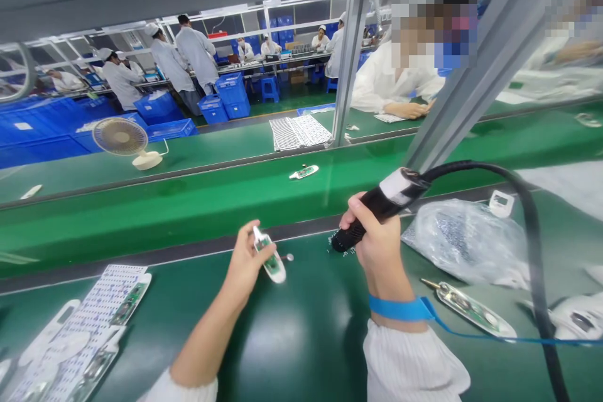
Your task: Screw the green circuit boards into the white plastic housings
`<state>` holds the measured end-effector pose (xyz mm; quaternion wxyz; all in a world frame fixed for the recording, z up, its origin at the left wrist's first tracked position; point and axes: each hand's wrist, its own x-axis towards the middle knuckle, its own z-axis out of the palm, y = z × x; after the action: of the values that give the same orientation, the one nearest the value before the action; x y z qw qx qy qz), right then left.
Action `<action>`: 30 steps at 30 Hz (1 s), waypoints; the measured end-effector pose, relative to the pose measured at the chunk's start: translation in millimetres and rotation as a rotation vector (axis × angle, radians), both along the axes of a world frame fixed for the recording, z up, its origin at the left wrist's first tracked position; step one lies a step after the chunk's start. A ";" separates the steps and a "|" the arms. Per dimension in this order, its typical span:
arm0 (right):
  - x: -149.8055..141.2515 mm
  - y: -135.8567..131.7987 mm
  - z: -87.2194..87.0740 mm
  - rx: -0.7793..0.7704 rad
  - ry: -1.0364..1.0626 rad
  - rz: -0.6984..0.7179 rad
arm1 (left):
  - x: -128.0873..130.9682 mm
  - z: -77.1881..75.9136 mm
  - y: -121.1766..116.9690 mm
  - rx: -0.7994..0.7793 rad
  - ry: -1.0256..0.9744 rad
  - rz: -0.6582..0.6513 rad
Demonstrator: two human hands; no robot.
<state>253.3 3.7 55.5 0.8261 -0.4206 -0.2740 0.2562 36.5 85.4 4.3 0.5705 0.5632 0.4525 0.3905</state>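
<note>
My left hand (pixel 247 260) pinches a slim white plastic housing with a green circuit board in it (pixel 270 257), tilted over the green bench. Off its right side sticks a small round part (pixel 289 257) on a short lead. My right hand (pixel 379 235) is wrapped round a black electric screwdriver (pixel 377 207), its cable rising from the top end. The nose of that tool points down to the bench, among small silvery bits that look like screws (pixel 346 252). Its tip is hidden. A blue wrist strap (pixel 400 309) circles my right wrist.
Similar housings lie on a dotted sheet (pixel 120 276) at left, and another housing (pixel 475 311) lies at right beside a clear plastic bag (pixel 468 239). One more board housing (pixel 304 172) is on the green belt (pixel 211 201). A metal post (pixel 348 63) and a co-worker (pixel 400 75) stand beyond.
</note>
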 end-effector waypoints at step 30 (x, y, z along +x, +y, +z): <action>-81.0 -3.1 32.9 0.031 -0.195 0.431 | 0.1 -31.6 -52.4 0.568 0.319 -0.219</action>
<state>172.3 0.6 88.3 0.7283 -0.3625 -0.4397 0.3805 36.5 33.0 -27.4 0.3512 0.7988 0.3461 0.3445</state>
